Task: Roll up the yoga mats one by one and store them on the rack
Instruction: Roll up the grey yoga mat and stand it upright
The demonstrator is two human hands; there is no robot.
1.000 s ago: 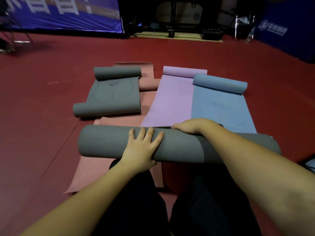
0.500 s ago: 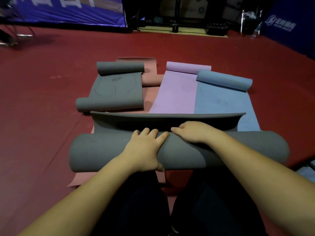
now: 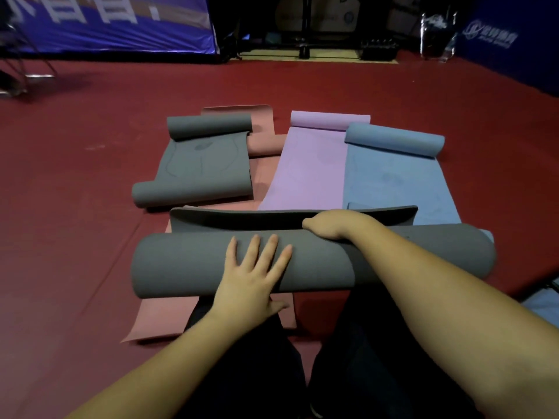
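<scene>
A thick grey rolled yoga mat lies crosswise in front of my knees, its loose end flap curling up behind the roll. My left hand presses flat on top of the roll with fingers spread. My right hand curls over the roll's far side and grips the flap. Beyond lie a second grey mat rolled at both ends, a pink mat, a lilac mat and a blue mat partly rolled at its far end.
Red floor surrounds the mats. Blue banners stand at the back left and right, with dark equipment between them. A metal frame sits far left. My dark-trousered legs are below the roll.
The roll's loose end has come up off the roll and now stands behind it. My left hand slid back and spread flat; my right hand moved onto the flap edge.
</scene>
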